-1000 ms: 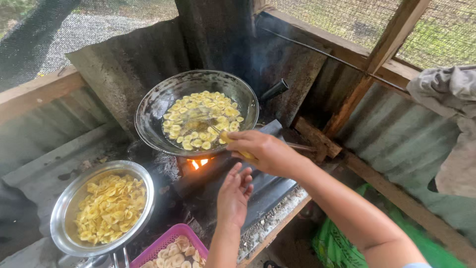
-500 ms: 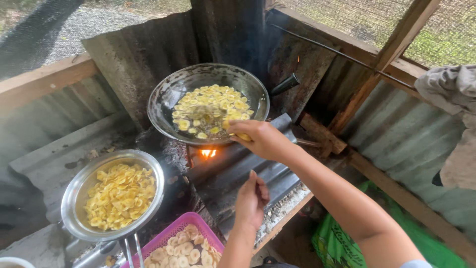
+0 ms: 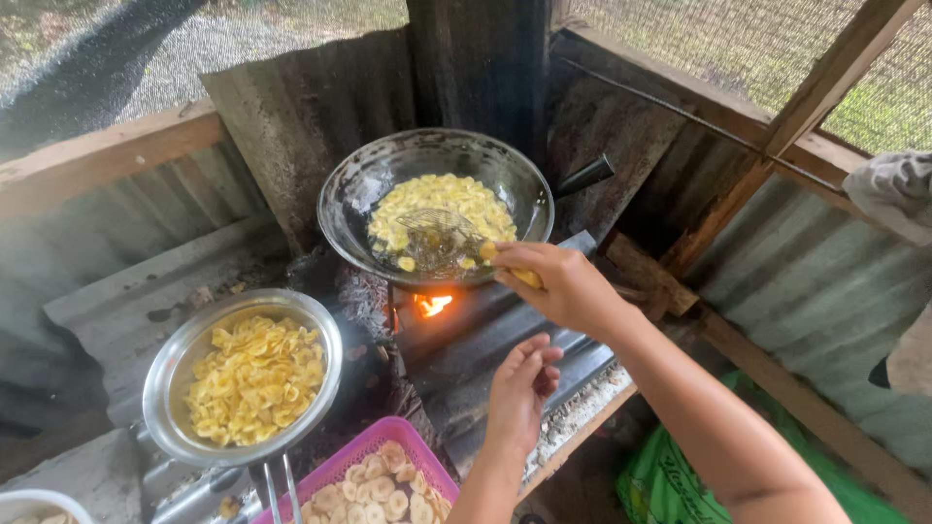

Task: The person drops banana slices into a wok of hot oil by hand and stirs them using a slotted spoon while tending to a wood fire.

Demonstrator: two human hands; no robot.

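Observation:
A dark wok [image 3: 354, 194] full of yellow frying chips [image 3: 442, 199] sits over a small fire [image 3: 433, 305]. My right hand [image 3: 558, 286] grips the yellow handle of a wire skimmer [image 3: 437, 238], whose mesh lies in the oil among the chips. My left hand [image 3: 519, 388] hovers empty below it, fingers loosely curled, above the dark stove top [image 3: 485, 340]. To the left stands a metal bowl [image 3: 165, 369] holding fried yellow chips [image 3: 254, 378]. A pink basket [image 3: 383, 437] of pale raw slices [image 3: 374, 495] is at the bottom, close to my left forearm.
Corrugated metal sheets [image 3: 291, 107] wall the stove. A wooden rail [image 3: 87, 155] runs at the left, slanted wooden posts [image 3: 815, 92] at the right. Grey cloth [image 3: 898, 184] hangs at the far right. A green sack [image 3: 670, 475] lies below. Metal tongs [image 3: 277, 490] stick out under the bowl.
The view has shifted, so the wok and bowl sit further right. My left hand has stayed low below my right hand. The skimmer has kept working in the wok.

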